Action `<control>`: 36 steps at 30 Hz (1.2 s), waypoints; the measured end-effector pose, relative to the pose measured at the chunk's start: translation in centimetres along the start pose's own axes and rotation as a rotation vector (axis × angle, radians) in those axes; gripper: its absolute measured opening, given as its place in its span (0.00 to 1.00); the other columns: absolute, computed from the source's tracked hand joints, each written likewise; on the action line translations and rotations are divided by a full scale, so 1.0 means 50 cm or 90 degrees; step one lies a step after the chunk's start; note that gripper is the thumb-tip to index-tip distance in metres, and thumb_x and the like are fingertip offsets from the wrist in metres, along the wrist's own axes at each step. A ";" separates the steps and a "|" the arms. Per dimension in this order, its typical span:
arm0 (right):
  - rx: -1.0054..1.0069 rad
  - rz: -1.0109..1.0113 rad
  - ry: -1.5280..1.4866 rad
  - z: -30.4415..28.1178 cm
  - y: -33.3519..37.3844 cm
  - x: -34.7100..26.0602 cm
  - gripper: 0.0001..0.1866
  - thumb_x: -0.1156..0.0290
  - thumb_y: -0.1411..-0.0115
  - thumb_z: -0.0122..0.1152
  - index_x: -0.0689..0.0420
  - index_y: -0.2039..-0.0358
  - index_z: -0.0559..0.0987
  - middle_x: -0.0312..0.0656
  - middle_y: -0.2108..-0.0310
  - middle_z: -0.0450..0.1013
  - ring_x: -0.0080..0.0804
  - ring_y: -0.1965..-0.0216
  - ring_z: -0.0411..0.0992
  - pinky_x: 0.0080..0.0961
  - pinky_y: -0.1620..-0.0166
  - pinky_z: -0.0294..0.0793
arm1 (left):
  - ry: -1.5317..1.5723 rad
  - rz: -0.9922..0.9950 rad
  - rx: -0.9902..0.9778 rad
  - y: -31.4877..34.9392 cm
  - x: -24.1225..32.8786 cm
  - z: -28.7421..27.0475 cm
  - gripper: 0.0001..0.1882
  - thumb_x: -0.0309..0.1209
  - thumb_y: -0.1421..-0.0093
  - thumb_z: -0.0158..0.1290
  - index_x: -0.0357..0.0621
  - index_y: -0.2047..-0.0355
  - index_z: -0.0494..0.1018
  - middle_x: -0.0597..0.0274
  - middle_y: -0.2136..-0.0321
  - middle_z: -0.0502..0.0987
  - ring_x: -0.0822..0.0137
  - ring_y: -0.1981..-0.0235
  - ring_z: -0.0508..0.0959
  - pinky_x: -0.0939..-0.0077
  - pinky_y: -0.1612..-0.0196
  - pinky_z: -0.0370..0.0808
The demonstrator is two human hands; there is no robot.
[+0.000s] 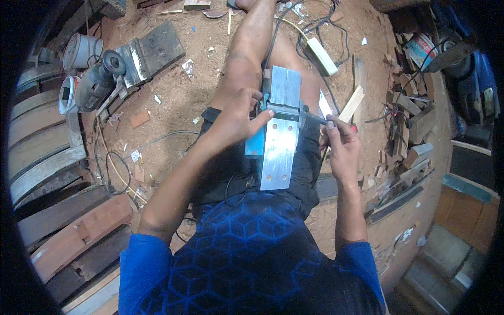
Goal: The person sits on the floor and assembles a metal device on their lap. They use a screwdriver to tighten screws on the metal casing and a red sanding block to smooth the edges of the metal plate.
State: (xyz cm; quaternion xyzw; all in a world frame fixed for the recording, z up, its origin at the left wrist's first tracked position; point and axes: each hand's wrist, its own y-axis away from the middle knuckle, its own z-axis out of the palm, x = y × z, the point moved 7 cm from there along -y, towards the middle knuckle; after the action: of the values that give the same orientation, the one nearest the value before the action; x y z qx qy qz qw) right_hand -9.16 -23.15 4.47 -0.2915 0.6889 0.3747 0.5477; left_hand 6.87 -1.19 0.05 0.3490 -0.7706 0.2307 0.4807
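Fingers of the right hand (344,149) are pinched around a slim dark tool (315,119), apparently a small spanner or key, whose tip meets the right side of the blade slot of an electric planer (278,139). The left hand (236,118) clamps the planer's blue body, thumb laid across the metal sole beside the slot and the remaining fingers wrapped over the left edge. The planer lies sole-up along the person's lap, its bright plates facing the camera and its dark cord trailing up past the knee (252,47) toward a white power strip (322,56).

Step in hand, as judged: work at the cutter drum, most likely loosening or tightening a blade fastener; which of the two cannot be told. The next move seems to call for a firm turn of the tool while the left hand holds the body against twisting, with fingers kept off the blade edge.

Surroundings: sawdust-covered floor (178,94); an angle grinder (97,79) at left; offcuts of wood (350,104) at right.
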 end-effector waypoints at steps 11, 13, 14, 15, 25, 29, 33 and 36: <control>-0.125 0.025 0.080 0.110 -0.023 -0.038 0.17 0.70 0.26 0.60 0.71 0.46 0.80 0.40 0.68 0.77 0.24 0.74 0.77 0.22 0.71 0.79 | 0.219 -0.135 0.018 0.004 -0.036 0.046 0.30 0.40 0.33 0.62 0.27 0.45 0.65 0.36 0.54 0.77 0.55 0.55 0.82 0.61 0.51 0.79; -0.131 0.018 0.106 0.111 -0.022 -0.039 0.17 0.69 0.27 0.60 0.71 0.46 0.80 0.40 0.68 0.78 0.24 0.74 0.78 0.22 0.72 0.80 | 0.203 -0.106 0.034 0.011 -0.034 0.046 0.29 0.39 0.33 0.62 0.27 0.44 0.65 0.37 0.53 0.77 0.54 0.54 0.82 0.61 0.49 0.79; -0.134 0.014 0.119 0.113 -0.021 -0.040 0.17 0.69 0.27 0.60 0.71 0.46 0.80 0.40 0.68 0.78 0.24 0.74 0.78 0.22 0.72 0.80 | 0.185 -0.088 0.051 0.010 -0.029 0.049 0.29 0.39 0.34 0.61 0.28 0.44 0.65 0.37 0.53 0.77 0.53 0.54 0.82 0.61 0.48 0.79; -0.134 0.023 0.115 0.117 -0.019 -0.043 0.17 0.69 0.27 0.61 0.71 0.47 0.80 0.40 0.68 0.78 0.24 0.74 0.78 0.22 0.72 0.80 | 0.167 -0.069 0.069 0.009 -0.020 0.049 0.29 0.39 0.34 0.61 0.28 0.43 0.65 0.38 0.52 0.77 0.52 0.53 0.82 0.61 0.48 0.78; -0.241 -0.153 0.397 0.159 -0.020 -0.115 0.16 0.71 0.30 0.64 0.69 0.48 0.81 0.39 0.76 0.76 0.24 0.75 0.77 0.26 0.70 0.77 | 0.111 -0.080 0.068 0.020 -0.020 0.052 0.30 0.36 0.31 0.60 0.27 0.40 0.62 0.38 0.47 0.75 0.52 0.45 0.79 0.59 0.45 0.79; -0.295 -0.197 0.507 0.180 -0.024 -0.149 0.17 0.80 0.39 0.62 0.62 0.49 0.84 0.57 0.62 0.81 0.61 0.59 0.81 0.41 0.54 0.80 | 0.124 -0.075 0.079 0.023 -0.023 0.051 0.29 0.36 0.31 0.60 0.27 0.40 0.63 0.38 0.47 0.75 0.51 0.45 0.79 0.59 0.46 0.79; -0.432 -0.319 0.569 0.193 -0.020 -0.155 0.21 0.80 0.44 0.64 0.59 0.48 0.82 0.51 0.60 0.79 0.57 0.56 0.79 0.45 0.54 0.79 | 0.146 -0.093 0.061 0.020 -0.025 0.055 0.29 0.35 0.32 0.59 0.27 0.40 0.63 0.37 0.47 0.76 0.51 0.45 0.79 0.60 0.46 0.80; -0.505 -0.345 0.623 0.192 -0.023 -0.162 0.23 0.81 0.46 0.63 0.58 0.48 0.82 0.50 0.60 0.77 0.56 0.56 0.78 0.46 0.54 0.78 | 0.139 -0.096 0.052 0.020 -0.025 0.054 0.29 0.34 0.32 0.59 0.27 0.40 0.63 0.37 0.47 0.76 0.52 0.46 0.80 0.60 0.47 0.80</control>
State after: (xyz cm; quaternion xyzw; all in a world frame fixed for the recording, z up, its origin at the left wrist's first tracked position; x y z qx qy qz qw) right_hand -1.22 -15.82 10.98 -0.7681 0.5701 0.2738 0.0998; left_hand 4.92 -2.00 -2.27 0.3981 -0.6754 0.2616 0.5629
